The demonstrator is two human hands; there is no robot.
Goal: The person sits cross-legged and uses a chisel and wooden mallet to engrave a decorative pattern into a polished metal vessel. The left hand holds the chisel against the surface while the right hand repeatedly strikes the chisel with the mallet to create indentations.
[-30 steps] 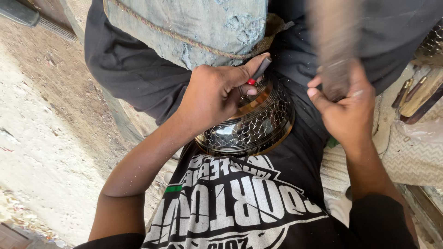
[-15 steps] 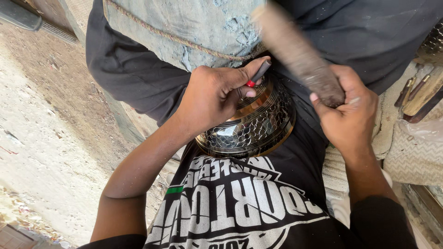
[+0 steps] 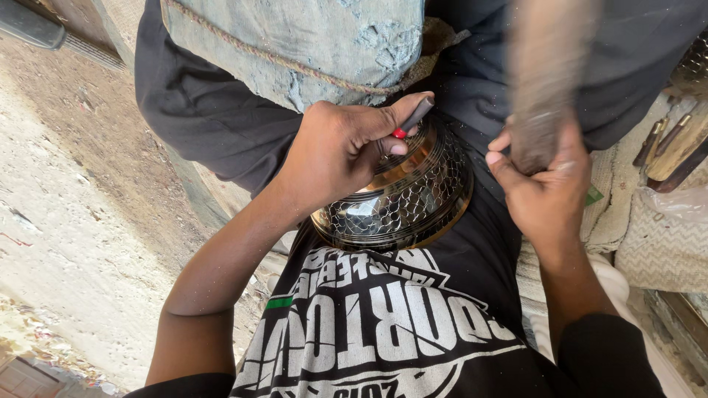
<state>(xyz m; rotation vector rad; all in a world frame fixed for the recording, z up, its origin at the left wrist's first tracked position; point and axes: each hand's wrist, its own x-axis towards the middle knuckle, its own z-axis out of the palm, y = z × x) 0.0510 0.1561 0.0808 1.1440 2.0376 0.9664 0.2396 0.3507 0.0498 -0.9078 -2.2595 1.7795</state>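
Observation:
A shiny metal bowl [image 3: 410,203] with a scale-like engraved pattern rests in my lap against my black printed shirt. My left hand [image 3: 341,149] presses on its top and pinches a small dark chisel [image 3: 414,118] with a red band, its tip set on the bowl. My right hand [image 3: 542,184] grips a thick wooden mallet [image 3: 544,88], raised upright and motion-blurred, a short way right of the bowl. The part of the bowl under my left hand is hidden.
A faded blue cloth cushion [image 3: 302,44] with a rope edge lies just beyond the bowl over dark trousers. Several wooden-handled tools [image 3: 675,151] lie at the right on a woven mat [image 3: 664,243]. Bare dusty ground [image 3: 66,184] fills the left.
The mallet was upright, swung down toward the chisel half a second ago, and is now raised upright again. My left hand, the chisel and the bowl have stayed put.

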